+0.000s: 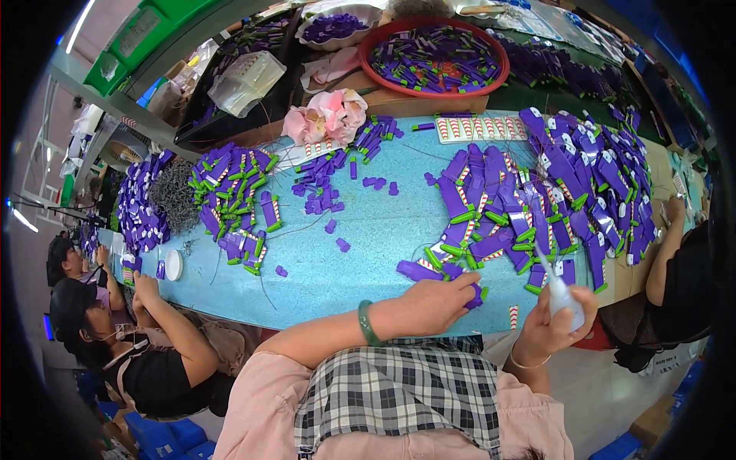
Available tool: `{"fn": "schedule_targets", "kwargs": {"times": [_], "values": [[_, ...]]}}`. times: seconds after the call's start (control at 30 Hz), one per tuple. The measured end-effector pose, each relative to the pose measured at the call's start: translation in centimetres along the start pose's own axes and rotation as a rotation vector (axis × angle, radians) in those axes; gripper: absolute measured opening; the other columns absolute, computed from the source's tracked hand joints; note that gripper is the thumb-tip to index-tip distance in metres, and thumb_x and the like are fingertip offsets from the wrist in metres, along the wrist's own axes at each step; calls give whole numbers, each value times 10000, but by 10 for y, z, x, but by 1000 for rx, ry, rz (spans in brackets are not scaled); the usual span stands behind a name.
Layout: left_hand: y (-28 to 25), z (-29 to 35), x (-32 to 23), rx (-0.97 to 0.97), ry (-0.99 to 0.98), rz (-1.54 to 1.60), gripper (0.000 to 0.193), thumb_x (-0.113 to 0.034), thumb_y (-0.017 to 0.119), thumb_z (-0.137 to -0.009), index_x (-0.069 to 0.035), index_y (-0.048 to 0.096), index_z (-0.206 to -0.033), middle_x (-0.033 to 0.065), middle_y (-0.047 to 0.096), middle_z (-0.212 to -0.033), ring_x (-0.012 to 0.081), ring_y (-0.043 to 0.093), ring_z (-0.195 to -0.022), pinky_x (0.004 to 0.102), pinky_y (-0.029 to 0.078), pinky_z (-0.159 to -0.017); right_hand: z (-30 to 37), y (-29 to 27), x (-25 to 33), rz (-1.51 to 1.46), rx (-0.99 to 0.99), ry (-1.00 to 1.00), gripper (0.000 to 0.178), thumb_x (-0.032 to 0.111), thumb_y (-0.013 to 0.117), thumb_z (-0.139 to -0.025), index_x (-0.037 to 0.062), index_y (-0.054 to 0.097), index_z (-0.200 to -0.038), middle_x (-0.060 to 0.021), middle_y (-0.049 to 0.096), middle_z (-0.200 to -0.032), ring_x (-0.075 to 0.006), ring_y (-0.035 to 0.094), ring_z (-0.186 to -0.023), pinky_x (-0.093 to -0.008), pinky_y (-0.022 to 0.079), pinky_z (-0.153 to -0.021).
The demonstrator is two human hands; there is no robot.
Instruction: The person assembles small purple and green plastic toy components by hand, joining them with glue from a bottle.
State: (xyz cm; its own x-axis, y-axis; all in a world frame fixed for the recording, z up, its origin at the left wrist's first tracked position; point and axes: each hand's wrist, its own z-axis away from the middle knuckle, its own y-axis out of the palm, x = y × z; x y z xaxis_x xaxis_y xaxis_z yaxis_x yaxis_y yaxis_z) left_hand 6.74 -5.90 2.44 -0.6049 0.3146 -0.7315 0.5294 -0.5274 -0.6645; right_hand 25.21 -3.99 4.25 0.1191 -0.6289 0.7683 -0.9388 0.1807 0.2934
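Note:
My left hand (435, 305), with a green bangle at its wrist, is closed at the near edge of the table. Its fingers grip a small purple and green plastic piece (474, 298), partly hidden by them. In my right hand (541, 331) is a white squeeze bottle (563, 300), tilted with its long thin nozzle pointing up and away. Just beyond both hands lies a heap of purple plastic pieces (502, 203) with bright green ends and red-striped stickers. A loose striped sticker (514, 317) rests by the table edge between my hands.
A red round basin (502, 73) of purple and green parts stands at the back. Sticker sheets (481, 129) lie before it. More purple pieces (234, 184) and a tangle of dark wires (175, 195) are at left. Co-workers (165, 345) sit left and right (682, 284).

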Motion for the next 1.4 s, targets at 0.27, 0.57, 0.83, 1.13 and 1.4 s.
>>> {"fn": "schedule_targets", "kwargs": {"times": [0.27,0.57,0.83,1.13,1.4], "values": [[-56,87,55,22,101,69,188,-67,574,-776,30,511,-924,160,453,-1280,369,506,-1044,393,441,-834,17,-9,4,-37,118,205,352,304,625,-802,1,507,-935,-91,534,-782,-164,538,-681,-284,461,-658],[-56,138,25,-532,-330,-27,173,-90,592,-770,-5,514,-899,144,493,-1124,364,537,-805,390,450,-694,26,12,-9,-13,246,263,331,273,637,-781,-3,541,-938,-101,557,-841,-178,551,-738,-288,455,-687],[-9,111,38,-704,-716,-368,301,-70,685,-681,14,520,-919,193,449,-1138,346,461,-1003,398,397,-797,27,22,-13,56,425,278,324,269,628,-783,0,546,-942,-111,572,-866,-188,560,-759,-291,455,-692],[-8,118,42,-610,-514,-162,290,-23,636,-729,13,512,-988,160,515,-943,333,543,-772,371,452,-651,26,27,-13,180,432,206,412,377,661,-767,4,543,-895,-72,540,-837,-129,516,-689,-240,409,-599],[-51,74,21,-599,-28,273,264,-7,562,-788,-2,512,-1048,135,541,-1057,246,580,-855,309,463,-725,12,15,-22,158,188,152,399,348,653,-781,6,502,-921,-49,501,-792,-95,502,-606,-180,405,-518]]}}
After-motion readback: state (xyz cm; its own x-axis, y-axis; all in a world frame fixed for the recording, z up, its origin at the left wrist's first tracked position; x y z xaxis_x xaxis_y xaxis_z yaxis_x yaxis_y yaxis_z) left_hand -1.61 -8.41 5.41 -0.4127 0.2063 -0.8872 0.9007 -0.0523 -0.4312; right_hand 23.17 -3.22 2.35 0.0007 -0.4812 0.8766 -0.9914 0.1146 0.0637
